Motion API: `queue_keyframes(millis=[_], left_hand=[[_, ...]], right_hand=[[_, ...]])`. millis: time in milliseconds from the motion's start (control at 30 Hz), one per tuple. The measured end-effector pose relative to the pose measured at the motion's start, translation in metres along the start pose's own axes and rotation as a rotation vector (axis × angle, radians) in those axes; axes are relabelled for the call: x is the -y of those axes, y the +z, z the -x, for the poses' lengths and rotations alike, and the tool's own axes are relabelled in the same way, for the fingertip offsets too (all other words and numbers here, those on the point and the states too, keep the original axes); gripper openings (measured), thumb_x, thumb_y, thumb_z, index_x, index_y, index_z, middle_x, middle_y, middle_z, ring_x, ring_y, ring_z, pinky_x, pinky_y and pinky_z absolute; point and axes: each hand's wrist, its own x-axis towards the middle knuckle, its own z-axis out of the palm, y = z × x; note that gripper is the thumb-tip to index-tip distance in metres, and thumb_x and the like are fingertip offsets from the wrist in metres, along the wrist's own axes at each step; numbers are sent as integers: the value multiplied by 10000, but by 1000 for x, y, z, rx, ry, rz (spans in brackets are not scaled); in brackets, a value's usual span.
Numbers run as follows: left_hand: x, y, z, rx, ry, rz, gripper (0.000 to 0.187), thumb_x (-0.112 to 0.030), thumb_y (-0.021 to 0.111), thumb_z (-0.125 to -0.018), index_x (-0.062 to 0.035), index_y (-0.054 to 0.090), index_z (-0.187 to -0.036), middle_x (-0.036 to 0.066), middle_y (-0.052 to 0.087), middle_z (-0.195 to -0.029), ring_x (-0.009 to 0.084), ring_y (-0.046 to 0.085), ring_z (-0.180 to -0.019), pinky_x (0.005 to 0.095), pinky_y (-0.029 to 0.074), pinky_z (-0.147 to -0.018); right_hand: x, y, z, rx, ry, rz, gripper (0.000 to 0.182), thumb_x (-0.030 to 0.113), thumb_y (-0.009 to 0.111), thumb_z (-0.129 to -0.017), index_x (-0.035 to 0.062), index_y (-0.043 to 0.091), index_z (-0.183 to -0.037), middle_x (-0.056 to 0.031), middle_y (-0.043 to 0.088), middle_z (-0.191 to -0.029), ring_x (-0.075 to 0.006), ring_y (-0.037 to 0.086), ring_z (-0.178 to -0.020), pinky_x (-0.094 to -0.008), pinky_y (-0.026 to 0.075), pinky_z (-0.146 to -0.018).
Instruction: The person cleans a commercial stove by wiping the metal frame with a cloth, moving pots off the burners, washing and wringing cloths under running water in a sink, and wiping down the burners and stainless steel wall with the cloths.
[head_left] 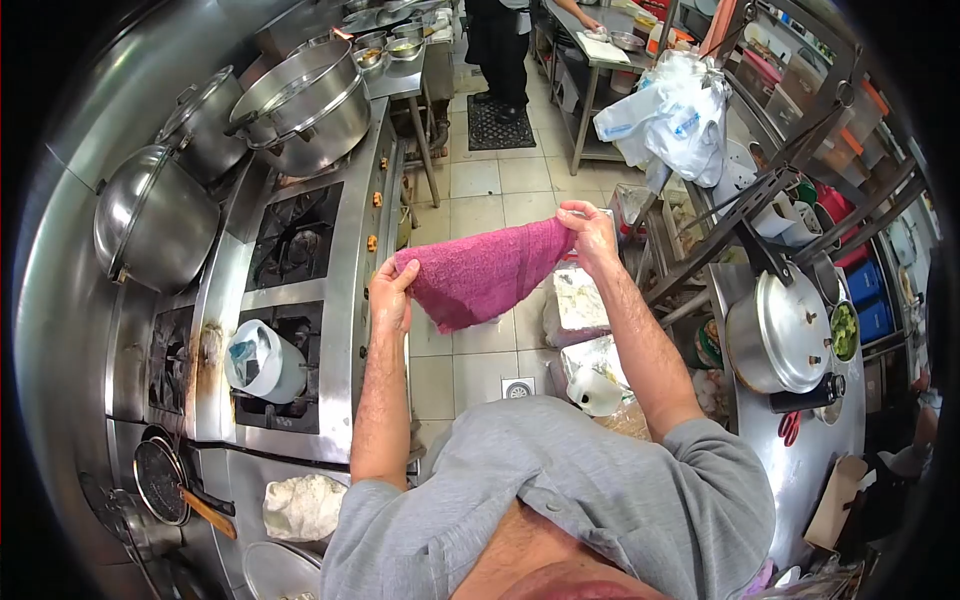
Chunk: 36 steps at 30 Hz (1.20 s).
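Both arms raised, left hand (390,297) and right hand (588,232) pinch pink towel (480,272) (stretched taut)

Both arms are raised over the tiled floor (480,180) of a narrow kitchen, stretching a pink towel (480,272) between them. The left hand (390,295) pinches one corner, the right hand (590,235) grips the opposite corner higher up, and the cloth sags between. Along the left runs a steel stove (340,330) with a white container (262,362) on a burner and large pots (305,100) at its far end. On the table (800,470) to the right sits a pressure cooker (780,335). Another person (500,40) stands at the far end.
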Motion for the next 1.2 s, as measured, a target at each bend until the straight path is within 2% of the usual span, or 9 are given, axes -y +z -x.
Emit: queue_keyframes(millis=[333, 400, 600, 767, 800, 1033, 1067, 1133, 1200], left_hand=[[-38, 31, 13, 116, 153, -246, 590, 140, 570, -723, 2, 403, -1271, 105, 632, -985, 189, 608, -911, 318, 467, -861], [-21, 18, 4, 27, 120, -288, 595, 143, 567, -727, -4, 394, -1277, 111, 630, -968, 188, 610, -893, 309, 476, -834], [-5, 1, 0, -72, 154, -257, 576, 145, 555, -746, -8, 401, -1279, 130, 623, -949, 172, 605, -836, 276, 488, -772], [-16, -9, 1, 71, 365, -850, 486, 27, 665, -706, 6, 533, -1173, 120, 599, -1030, 208, 580, -965, 309, 466, -855], [-11, -14, -4, 83, 453, -1000, 464, 13, 663, -707, -8, 553, -1157, 117, 592, -1028, 224, 575, -974, 322, 466, -852], [-16, -31, 22, 162, 472, -1286, 225, -52, 688, -678, -32, 648, -899, 111, 530, -919, 277, 540, -895, 333, 454, -806], [-19, -32, 26, 204, 559, -1318, 184, -70, 695, -681, -30, 653, -855, 103, 523, -920, 266, 533, -900, 329, 448, -815], [-31, -36, 25, 237, 496, -1263, 191, -90, 690, -711, -41, 643, -890, 75, 556, -955, 229, 547, -908, 330, 438, -838], [-63, -20, 23, 282, 106, -495, 198, -125, 676, -750, -33, 613, -914, 72, 564, -1004, 190, 551, -919, 335, 424, -865]], right_hand=[[45, 25, 28, 248, -225, -19, 520, -62, 592, -777, 23, 445, -1268, -129, 619, -959, -167, 599, -830, -302, 487, -770], [16, 10, 10, 235, -85, 293, 581, -67, 592, -770, 44, 412, -1311, -142, 625, -983, -169, 597, -848, -292, 482, -766], [-15, -15, -12, 223, -87, 259, 447, -48, 593, -765, 48, 544, -1198, -70, 625, -939, -151, 575, -815, -272, 447, -765], [-1, 1, 6, 111, -236, 690, 417, 4, 657, -717, 71, 607, -1125, -54, 649, -862, -147, 592, -741, -293, 503, -691], [-21, -7, -4, 120, -550, 832, 385, -11, 660, -702, 47, 620, -1081, -92, 666, -872, -152, 613, -781, -289, 501, -729], [-29, -8, 32, 28, -697, 1016, 206, -9, 663, -661, 14, 640, -864, -81, 593, -726, -227, 567, -644, -295, 469, -622], [-25, -13, 28, 134, -471, 870, 187, 0, 675, -668, 21, 633, -849, -59, 587, -731, -194, 554, -660, -283, 459, -635], [-13, -15, 17, 327, -23, 559, 161, 17, 700, -681, 36, 618, -819, -15, 573, -742, -128, 530, -690, -260, 438, -661], [36, 12, 17, 374, -147, 439, 187, 49, 690, -725, 36, 600, -889, -8, 599, -791, -106, 549, -739, -263, 451, -705]])
